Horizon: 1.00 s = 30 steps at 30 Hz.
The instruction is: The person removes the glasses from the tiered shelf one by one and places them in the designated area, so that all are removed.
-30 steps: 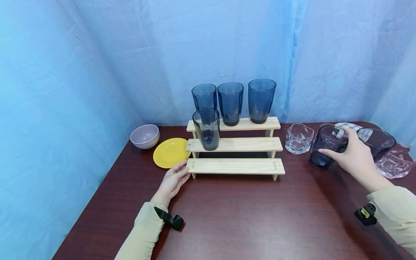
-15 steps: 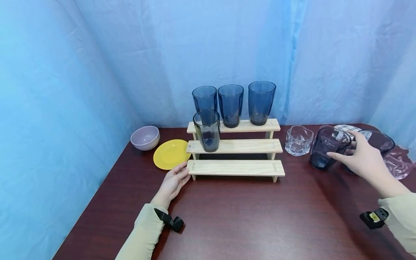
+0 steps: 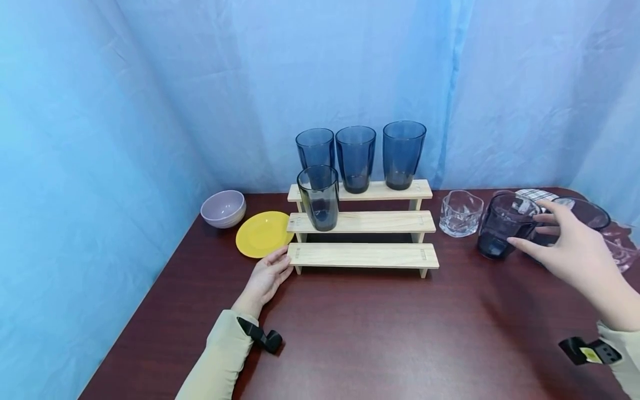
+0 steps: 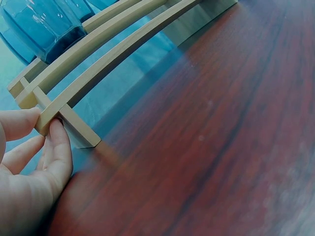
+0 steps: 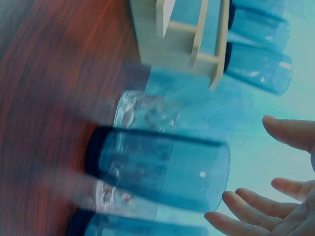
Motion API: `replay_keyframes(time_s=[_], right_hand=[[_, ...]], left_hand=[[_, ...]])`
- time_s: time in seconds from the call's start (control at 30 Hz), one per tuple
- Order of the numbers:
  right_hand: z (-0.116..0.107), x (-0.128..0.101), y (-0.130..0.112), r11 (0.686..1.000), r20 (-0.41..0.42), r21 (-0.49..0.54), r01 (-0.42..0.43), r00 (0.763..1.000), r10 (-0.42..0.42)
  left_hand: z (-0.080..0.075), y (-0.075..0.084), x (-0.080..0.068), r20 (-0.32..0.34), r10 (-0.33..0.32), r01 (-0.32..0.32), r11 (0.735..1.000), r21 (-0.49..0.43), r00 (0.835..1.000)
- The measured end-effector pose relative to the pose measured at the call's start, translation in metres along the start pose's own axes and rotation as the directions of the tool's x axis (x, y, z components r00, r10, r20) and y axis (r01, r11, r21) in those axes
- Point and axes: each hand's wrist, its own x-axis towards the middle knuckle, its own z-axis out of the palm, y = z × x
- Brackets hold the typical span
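Lilac in colour, a small bowl sits far out beyond the left hand, with a yellow plate just ahead of that hand's fingertips. The left hand rests flat on the dark red-brown table, fingers nearly straight, and the left wrist view shows them touching the near left corner of the pale wooden three-step rack, the thumb under the lowest board. Up and away from this hand, one dark blue tumbler stands on the middle step, and three more tall blue tumblers stand in a row on the top step. Between the two hands the lowest step lies bare. Further right, a clear faceted glass stands on the table just left of a dark blue tumbler, the one nearest the right hand. That hand hovers beside it with fingers spread wide and holding nothing; the right wrist view shows a gap between the fingertips and the glass. Behind the right hand stands another dark glass, with a checked cloth beyond it and more clear glassware at the far right.
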Motion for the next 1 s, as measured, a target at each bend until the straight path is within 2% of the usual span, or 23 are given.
replay_keyframes(time_s=[0.27, 0.47, 0.67, 1.0], right_hand=[[0.009, -0.003, -0.013, 0.994, 0.032, 0.084, 0.063, 0.997, -0.066], [0.016, -0.001, -0.019, 0.979, 0.060, 0.165, 0.123, 0.989, -0.134], [0.024, 0.001, -0.035, 0.958, 0.025, 0.229, 0.174, 0.983, -0.184], [0.050, 0.015, -0.082, 0.910, -0.058, 0.305, 0.280, 0.960, -0.275]], left_hand=[[0.000, 0.000, 0.000, 0.018, 0.005, -0.005, 1.000, -0.008, 1.000], [0.000, -0.001, 0.001, 0.020, 0.007, -0.007, 1.000, -0.011, 1.000], [0.000, 0.002, 0.001, 0.017, 0.010, -0.010, 1.000, -0.001, 1.000], [-0.001, -0.001, 0.002, 0.012, 0.008, -0.008, 1.000, -0.004, 1.000]])
